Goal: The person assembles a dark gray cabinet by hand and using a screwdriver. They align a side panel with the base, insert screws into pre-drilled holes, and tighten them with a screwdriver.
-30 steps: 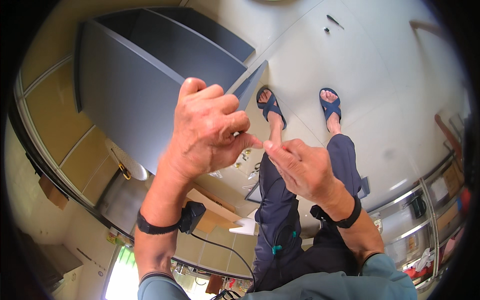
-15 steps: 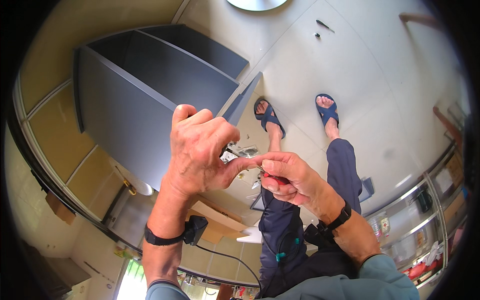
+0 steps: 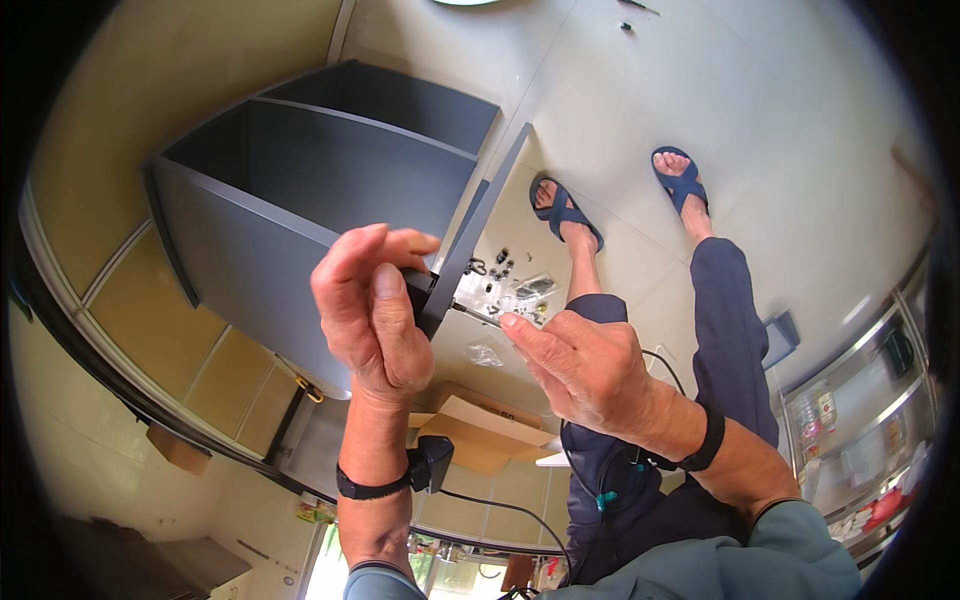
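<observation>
A grey cabinet (image 3: 250, 240) stands at the left with open compartments. A thin grey panel (image 3: 488, 205) stands upright along its front side. My left hand (image 3: 370, 320) is curled, thumb and fingers around a small black piece (image 3: 418, 292) at the panel's near end. My right hand (image 3: 595, 375) grips a screwdriver, its handle hidden in the palm. The screwdriver's metal shaft (image 3: 478, 315) points left, its tip at the panel's face opposite the black piece. Whether a screw sits at the tip is too small to tell.
Several black fittings (image 3: 500, 262) and a clear plastic bag (image 3: 535, 287) lie on the floor beyond the shaft. An open cardboard box (image 3: 480, 430) is below my hands. My sandalled feet (image 3: 565, 212) stand to the right; metal shelves (image 3: 850, 400) are at far right.
My hands have moved apart. The left went to the black piece at the panel; the right brought the screwdriver's tip to the panel. The view has shifted slightly.
</observation>
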Demonstrator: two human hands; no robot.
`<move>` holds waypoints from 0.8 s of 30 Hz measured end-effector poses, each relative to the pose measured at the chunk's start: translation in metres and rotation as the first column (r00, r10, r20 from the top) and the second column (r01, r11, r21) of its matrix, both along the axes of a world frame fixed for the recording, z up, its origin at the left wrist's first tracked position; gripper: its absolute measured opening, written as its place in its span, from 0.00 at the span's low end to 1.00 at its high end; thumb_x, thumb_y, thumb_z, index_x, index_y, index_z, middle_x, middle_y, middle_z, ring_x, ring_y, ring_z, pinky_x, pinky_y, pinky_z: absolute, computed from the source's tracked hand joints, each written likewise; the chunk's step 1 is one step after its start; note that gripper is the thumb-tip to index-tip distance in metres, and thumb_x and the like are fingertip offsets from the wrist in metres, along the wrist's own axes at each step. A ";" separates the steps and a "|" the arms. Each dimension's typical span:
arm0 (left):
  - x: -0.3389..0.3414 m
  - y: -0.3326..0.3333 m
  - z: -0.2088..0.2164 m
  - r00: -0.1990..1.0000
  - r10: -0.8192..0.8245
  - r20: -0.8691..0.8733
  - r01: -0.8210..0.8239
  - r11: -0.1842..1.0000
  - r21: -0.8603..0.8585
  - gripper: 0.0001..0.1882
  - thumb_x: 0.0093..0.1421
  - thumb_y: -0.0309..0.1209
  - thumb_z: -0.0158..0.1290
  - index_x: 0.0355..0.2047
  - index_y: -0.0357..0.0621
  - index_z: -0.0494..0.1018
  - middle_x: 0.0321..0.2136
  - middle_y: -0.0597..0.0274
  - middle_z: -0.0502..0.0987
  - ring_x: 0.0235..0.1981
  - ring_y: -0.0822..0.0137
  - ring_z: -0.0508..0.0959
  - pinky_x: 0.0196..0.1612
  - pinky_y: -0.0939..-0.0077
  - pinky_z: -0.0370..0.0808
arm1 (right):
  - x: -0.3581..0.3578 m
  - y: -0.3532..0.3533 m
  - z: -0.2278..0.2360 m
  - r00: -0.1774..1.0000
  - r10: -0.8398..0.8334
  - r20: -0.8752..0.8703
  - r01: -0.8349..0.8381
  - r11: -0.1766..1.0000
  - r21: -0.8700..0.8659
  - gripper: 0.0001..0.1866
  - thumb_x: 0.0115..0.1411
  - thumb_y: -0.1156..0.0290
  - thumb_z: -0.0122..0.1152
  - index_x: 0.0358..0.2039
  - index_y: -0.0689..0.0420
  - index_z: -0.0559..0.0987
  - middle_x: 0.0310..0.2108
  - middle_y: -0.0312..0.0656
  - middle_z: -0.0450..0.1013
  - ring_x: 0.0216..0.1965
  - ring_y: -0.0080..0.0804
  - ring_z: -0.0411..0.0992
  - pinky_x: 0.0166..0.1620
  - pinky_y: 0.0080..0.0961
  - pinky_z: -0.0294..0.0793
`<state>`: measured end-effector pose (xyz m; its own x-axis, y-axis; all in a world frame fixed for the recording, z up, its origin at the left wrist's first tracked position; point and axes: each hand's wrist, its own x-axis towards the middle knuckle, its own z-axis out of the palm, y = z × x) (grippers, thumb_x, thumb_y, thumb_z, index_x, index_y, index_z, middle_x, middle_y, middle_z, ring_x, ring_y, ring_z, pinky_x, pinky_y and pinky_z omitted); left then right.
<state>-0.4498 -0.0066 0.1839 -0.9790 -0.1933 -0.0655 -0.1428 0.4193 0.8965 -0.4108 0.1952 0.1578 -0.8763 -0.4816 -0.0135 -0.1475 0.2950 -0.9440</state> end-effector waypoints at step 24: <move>-0.004 -0.020 0.017 0.872 -0.484 0.076 0.485 0.874 0.000 0.26 0.59 0.15 0.46 0.60 0.36 0.59 0.51 0.43 0.71 0.51 0.54 0.77 0.50 0.62 0.78 | -0.024 0.018 -0.013 0.177 0.349 0.920 0.309 0.868 -0.388 0.15 0.66 0.72 0.61 0.49 0.67 0.80 0.23 0.33 0.72 0.23 0.16 0.67 0.26 0.15 0.65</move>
